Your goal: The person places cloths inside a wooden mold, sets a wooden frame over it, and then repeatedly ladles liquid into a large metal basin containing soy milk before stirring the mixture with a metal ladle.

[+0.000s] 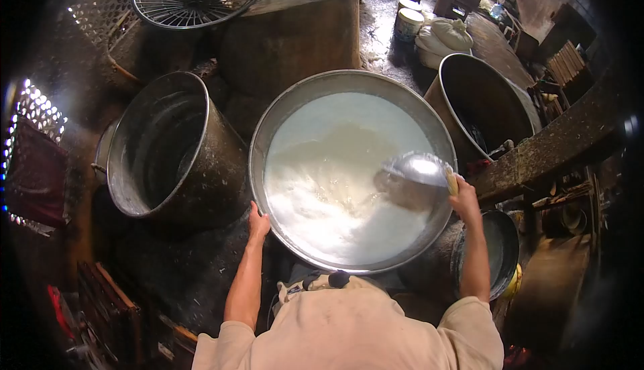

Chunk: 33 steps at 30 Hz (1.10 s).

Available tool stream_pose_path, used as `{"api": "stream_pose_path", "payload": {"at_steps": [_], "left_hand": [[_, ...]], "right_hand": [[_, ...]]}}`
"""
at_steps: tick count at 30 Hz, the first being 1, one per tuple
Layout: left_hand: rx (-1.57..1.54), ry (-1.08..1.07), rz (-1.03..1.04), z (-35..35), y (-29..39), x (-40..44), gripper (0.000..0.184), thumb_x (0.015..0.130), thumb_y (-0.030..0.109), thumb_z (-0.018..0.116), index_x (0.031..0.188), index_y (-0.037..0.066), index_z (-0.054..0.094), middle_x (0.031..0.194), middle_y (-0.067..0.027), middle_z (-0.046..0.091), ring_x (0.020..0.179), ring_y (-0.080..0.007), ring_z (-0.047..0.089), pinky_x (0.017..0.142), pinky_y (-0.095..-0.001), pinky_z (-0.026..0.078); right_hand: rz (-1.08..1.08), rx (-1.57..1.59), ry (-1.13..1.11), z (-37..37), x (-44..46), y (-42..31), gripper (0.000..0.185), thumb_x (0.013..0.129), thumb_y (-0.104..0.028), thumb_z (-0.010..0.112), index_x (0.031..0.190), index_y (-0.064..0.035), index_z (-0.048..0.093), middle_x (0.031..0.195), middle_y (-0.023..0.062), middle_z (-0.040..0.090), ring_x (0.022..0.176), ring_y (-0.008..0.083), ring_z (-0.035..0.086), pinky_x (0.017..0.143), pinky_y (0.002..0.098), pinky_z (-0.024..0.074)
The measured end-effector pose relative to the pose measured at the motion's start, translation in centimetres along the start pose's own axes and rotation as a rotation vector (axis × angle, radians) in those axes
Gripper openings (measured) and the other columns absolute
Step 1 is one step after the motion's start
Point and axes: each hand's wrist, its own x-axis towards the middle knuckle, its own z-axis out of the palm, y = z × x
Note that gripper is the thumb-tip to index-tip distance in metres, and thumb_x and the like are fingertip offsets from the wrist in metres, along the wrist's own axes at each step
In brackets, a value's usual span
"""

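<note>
A large round metal vat (437, 128) stands in front of me, holding a pale, milky liquid (322, 169) with foam and ripples. My right hand (464, 199) is closed round the short wooden handle (451, 181) of a shiny metal scoop (419, 169). The scoop is over the right side of the liquid, inside the rim. At the vat's left edge, my left hand (258, 224) touches the outer rim; its thumb points up and the other fingers are mostly hidden.
To the left stands a deep metal pot (225, 159); another large pot (443, 101) is at the upper right. A wooden beam (557, 148) runs along the right. A smaller container (510, 236) sits below it. White sacks (446, 38) and buckets (408, 24) lie beyond.
</note>
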Motion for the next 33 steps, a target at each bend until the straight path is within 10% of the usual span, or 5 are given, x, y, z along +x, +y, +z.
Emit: {"api": "stream_pose_path", "payload": {"at_steps": [6,12,25,33], "left_hand": [[-0.005,0.01,-0.021,-0.2,0.8,-1.2,0.07,0.08,0.007,0.057,0.141,0.005,0.023,0.118,-0.0248,0.054,0.108,-0.036,0.053,0.093,-0.0377,0.04],[0.013,-0.002,0.001,-0.1,0.1,-0.3,0.07,0.079,0.008,0.059,0.14,0.004,0.024,0.121,-0.0249,0.052,0.111,-0.0355,0.052,0.095,-0.0371,0.039],[-0.089,-0.242,0.038,-2.7,0.2,0.8,0.074,0.073,0.015,0.069,0.133,-0.006,0.031,0.133,-0.0244,0.04,0.124,-0.0327,0.041,0.103,-0.0346,0.032],[-0.18,-0.323,0.14,-2.8,-1.4,2.0,0.049,0.07,0.019,0.072,0.109,-0.002,0.049,0.108,-0.0223,0.058,0.105,-0.0348,0.055,0.09,-0.0388,0.042]], "right_hand": [[0.138,0.058,-0.033,10.6,5.4,4.9,0.04,0.066,-0.004,0.056,0.106,-0.0053,0.058,0.089,0.0207,0.064,0.086,0.0319,0.064,0.072,0.0403,0.0493],[0.187,0.199,-0.212,17.3,1.5,3.5,0.036,0.066,-0.004,0.058,0.102,-0.0022,0.059,0.068,0.0148,0.062,0.047,0.0209,0.059,0.04,0.0342,0.0472],[0.272,0.353,-0.413,24.8,-10.3,-8.4,0.045,0.064,-0.002,0.061,0.109,-0.0014,0.055,0.064,0.0103,0.059,0.045,0.0172,0.057,0.039,0.0313,0.0497],[0.308,0.511,-0.495,20.8,-13.4,-17.6,0.059,0.065,0.004,0.06,0.123,-0.0009,0.048,0.075,0.0109,0.061,0.05,0.016,0.059,0.041,0.0307,0.0503]]}}
